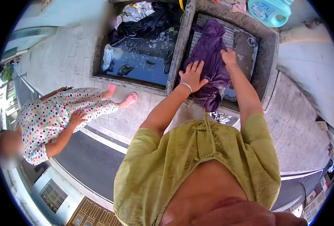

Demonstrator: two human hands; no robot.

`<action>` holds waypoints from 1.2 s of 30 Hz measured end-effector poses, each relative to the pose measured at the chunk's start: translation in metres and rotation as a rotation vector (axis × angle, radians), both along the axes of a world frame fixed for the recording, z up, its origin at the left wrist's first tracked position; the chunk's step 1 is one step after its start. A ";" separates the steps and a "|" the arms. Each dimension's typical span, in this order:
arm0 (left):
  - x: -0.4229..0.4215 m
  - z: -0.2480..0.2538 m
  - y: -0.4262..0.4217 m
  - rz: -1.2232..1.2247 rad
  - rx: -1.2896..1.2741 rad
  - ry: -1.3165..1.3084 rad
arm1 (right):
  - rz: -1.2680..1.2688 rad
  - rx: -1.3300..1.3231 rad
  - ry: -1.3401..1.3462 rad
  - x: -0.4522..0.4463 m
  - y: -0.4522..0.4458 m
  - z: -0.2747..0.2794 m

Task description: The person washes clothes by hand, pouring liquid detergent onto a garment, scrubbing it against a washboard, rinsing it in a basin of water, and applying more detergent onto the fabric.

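Purple cloth [211,49] lies wet and crumpled over the ribbed washing slab [230,37] in the right-hand basin. My left hand [192,77], with a bracelet on the wrist, rests on the cloth's left side, fingers spread. At the cloth's right edge is my right hand [228,56], its fingers curled closed on the purple fabric. The lower end of the cloth bunches near the basin's front rim.
The left-hand basin [129,80] holds water, dark cloth [146,26] and white cloth [137,12]. A light green detergent bottle [270,12] stands beyond the right basin. Another person [57,113] in dotted clothes is at the left.
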State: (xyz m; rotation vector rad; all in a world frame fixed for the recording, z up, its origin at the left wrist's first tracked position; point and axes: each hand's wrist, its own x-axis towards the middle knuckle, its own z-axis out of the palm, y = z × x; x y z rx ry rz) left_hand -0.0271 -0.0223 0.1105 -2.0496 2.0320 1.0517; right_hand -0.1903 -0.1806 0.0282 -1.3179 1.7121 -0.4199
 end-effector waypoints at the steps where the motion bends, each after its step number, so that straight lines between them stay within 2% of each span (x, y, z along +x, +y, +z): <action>1: 0.005 -0.002 -0.001 0.106 -0.049 0.036 | -0.256 0.090 -0.421 -0.006 -0.001 -0.001; 2: 0.007 -0.001 -0.001 0.066 -0.096 -0.113 | -0.473 0.047 -0.674 -0.011 -0.002 -0.006; 3: 0.007 -0.004 -0.002 0.067 -0.095 -0.118 | -0.471 0.049 -0.678 -0.023 0.001 -0.011; 5: 0.010 -0.015 -0.007 0.141 -0.052 -0.252 | -0.734 0.180 -0.941 -0.039 0.019 0.014; 6: 0.010 -0.018 -0.009 0.107 -0.031 -0.319 | -0.738 0.185 -0.940 -0.045 0.028 0.010; 8: 0.007 -0.013 -0.009 0.120 0.029 -0.339 | -0.719 0.468 -0.601 -0.057 0.043 -0.011; 9: 0.008 -0.007 -0.011 0.137 0.084 -0.363 | -0.710 0.469 -0.610 -0.062 0.048 -0.023; 10: 0.011 0.004 -0.009 0.155 0.091 -0.318 | -0.607 0.402 -0.555 -0.070 0.051 -0.040; 11: 0.012 -0.011 0.003 0.150 0.010 -0.268 | -0.495 0.327 -0.505 -0.071 0.045 -0.045; 12: 0.017 -0.028 0.011 0.163 -0.097 -0.236 | -0.250 0.254 -0.260 -0.070 0.051 -0.029; 13: 0.012 -0.017 0.017 0.010 -0.134 -0.436 | -0.099 0.050 -0.029 -0.079 0.044 -0.083; 14: 0.016 -0.013 0.022 0.109 -0.142 -0.290 | -0.073 0.006 0.032 -0.062 0.047 -0.036; 15: 0.015 0.014 0.023 0.131 -0.028 -0.148 | -0.106 -0.083 -0.099 -0.060 0.049 -0.047; 16: 0.023 -0.008 0.032 0.104 -0.136 -0.027 | -0.074 -0.087 -0.055 -0.068 0.042 -0.086; 17: 0.025 0.001 0.037 0.112 -0.219 0.045 | -0.012 -0.137 -0.007 -0.066 0.041 -0.081; 18: 0.033 0.009 0.040 0.123 -0.311 0.231 | -0.009 -0.138 0.050 -0.065 0.039 -0.083; 19: 0.042 0.022 0.043 0.120 -0.409 0.425 | -0.028 -0.102 -0.010 -0.065 0.036 -0.077; 21: 0.060 0.084 0.046 0.186 -0.520 0.575 | -0.037 0.076 -0.071 -0.061 0.034 -0.053; 22: 0.071 0.119 0.052 0.270 -0.584 0.626 | 0.023 0.085 0.042 -0.050 0.041 -0.012; 25: 0.119 0.180 0.061 0.540 -0.901 0.698 | 0.037 0.146 -0.031 -0.072 0.017 -0.070; 26: 0.140 0.185 0.060 0.569 -0.993 0.708 | 0.053 0.164 -0.005 -0.069 0.016 -0.070; 27: 0.156 0.186 0.065 0.594 -1.083 0.722 | 0.120 0.110 0.161 -0.068 0.016 -0.068; 28: 0.169 0.180 0.074 0.611 -0.991 0.662 | 0.180 0.041 0.324 -0.070 0.017 -0.061; 29: 0.184 0.172 0.078 0.602 -0.918 0.590 | 0.170 0.026 0.329 -0.065 0.022 -0.053; 30: 0.187 0.145 0.080 0.578 -0.988 0.582 | 0.214 -0.068 0.458 -0.054 0.032 -0.041; 31: 0.191 0.118 0.085 0.451 -1.075 0.510 | 0.260 -0.159 0.587 -0.042 0.044 -0.030; 32: 0.185 0.126 0.101 0.553 -0.758 0.701 | 0.260 -0.140 0.590 -0.030 0.054 -0.018; 34: 0.182 0.119 0.123 0.556 -0.482 0.778 | 0.351 -0.135 0.660 -0.013 0.072 0.003; 36: 0.184 0.109 0.141 0.564 -0.433 0.778 | 0.514 -0.040 0.795 0.011 0.092 0.035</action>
